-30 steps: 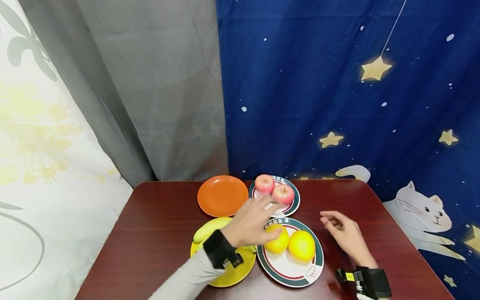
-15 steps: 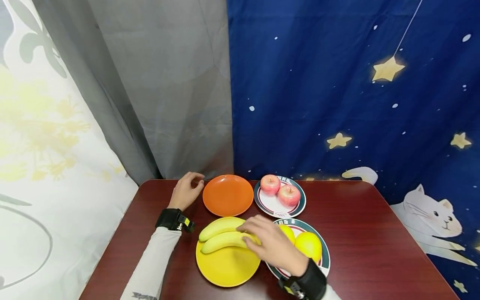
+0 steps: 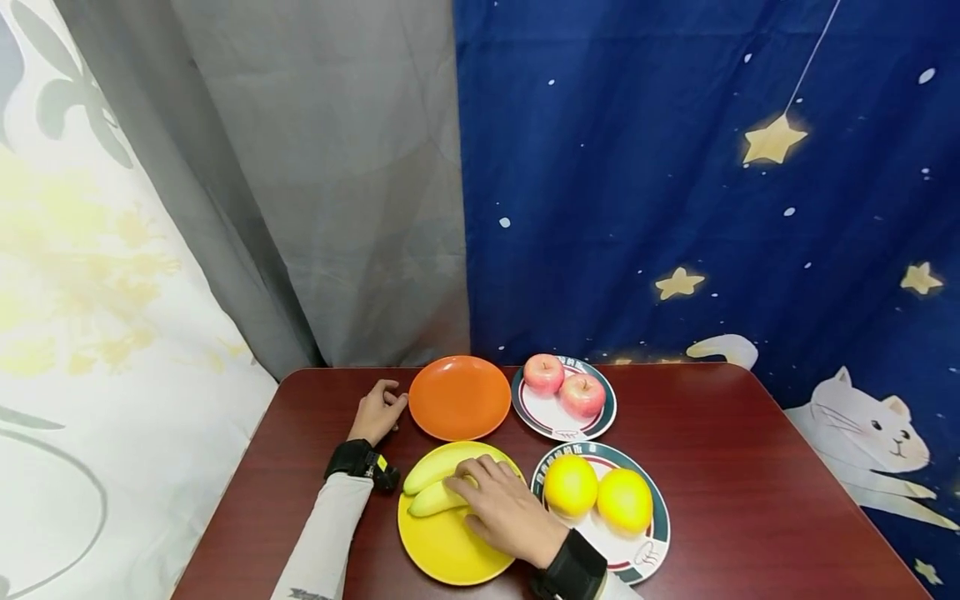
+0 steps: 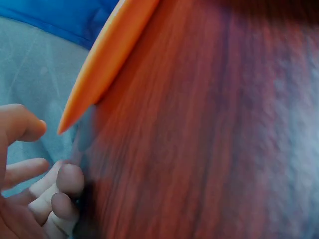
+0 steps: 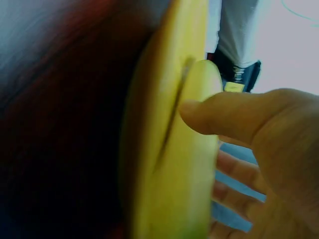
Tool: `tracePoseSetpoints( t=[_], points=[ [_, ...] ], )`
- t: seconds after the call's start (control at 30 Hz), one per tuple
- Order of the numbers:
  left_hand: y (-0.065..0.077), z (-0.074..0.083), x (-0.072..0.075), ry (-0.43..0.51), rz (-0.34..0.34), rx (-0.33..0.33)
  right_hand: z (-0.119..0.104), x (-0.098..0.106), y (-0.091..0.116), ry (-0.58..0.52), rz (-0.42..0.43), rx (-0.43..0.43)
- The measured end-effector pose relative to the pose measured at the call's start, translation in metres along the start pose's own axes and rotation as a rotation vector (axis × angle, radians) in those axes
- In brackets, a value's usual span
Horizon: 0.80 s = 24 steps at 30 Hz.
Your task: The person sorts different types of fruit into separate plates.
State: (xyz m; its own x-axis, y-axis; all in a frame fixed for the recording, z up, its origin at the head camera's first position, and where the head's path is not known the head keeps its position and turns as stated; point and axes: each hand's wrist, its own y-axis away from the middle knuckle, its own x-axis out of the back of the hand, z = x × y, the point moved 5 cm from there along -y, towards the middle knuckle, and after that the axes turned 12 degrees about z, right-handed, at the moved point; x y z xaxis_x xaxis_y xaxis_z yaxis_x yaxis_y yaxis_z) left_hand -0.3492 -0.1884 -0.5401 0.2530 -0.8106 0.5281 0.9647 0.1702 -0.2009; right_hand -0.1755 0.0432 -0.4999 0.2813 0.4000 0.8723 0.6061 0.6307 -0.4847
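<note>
Two bananas lie side by side on a yellow plate at the table's front. My right hand reaches over the front banana and grips it, thumb on the near side and fingers across the other. The right wrist view shows the thumb on the banana, with the fingertips hidden behind it. Behind it on the plate rests the other banana. My left hand holds nothing. Its fingers bend loosely just left of the orange plate, close to the rim in the left wrist view.
Right of the orange plate, a green-rimmed white plate bears two apples. A similar plate in front carries two round yellow-orange fruits. Curtains hang behind the dark red table.
The left hand has moved from above the fruit plates to the orange plate's left side. From the right side of the table, the right hand has come across onto the front banana.
</note>
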Motion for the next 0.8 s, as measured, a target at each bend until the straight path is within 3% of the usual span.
tracePoseSetpoints(
  t=[0.1,0.2,0.33,0.47,0.63,0.8],
  points=[
    [0.0,-0.002,-0.006,0.051,-0.051,0.035,0.0,-0.004,-0.002,0.028,0.03,0.01],
    [0.001,-0.005,-0.013,0.102,-0.101,0.054,0.0,-0.01,-0.002,0.017,0.002,0.007],
    [0.002,-0.008,-0.016,0.134,-0.109,0.062,-0.001,-0.018,0.0,-0.042,-0.058,-0.001],
    [0.001,-0.009,-0.017,0.131,-0.114,0.055,-0.001,-0.019,0.0,-0.04,-0.056,0.021],
    [0.0,-0.009,-0.019,0.128,-0.137,0.076,0.001,-0.014,-0.002,-0.085,-0.076,0.038],
    [-0.001,-0.008,-0.021,0.128,-0.147,0.097,0.011,0.007,-0.014,-0.218,-0.104,-0.034]
  ],
)
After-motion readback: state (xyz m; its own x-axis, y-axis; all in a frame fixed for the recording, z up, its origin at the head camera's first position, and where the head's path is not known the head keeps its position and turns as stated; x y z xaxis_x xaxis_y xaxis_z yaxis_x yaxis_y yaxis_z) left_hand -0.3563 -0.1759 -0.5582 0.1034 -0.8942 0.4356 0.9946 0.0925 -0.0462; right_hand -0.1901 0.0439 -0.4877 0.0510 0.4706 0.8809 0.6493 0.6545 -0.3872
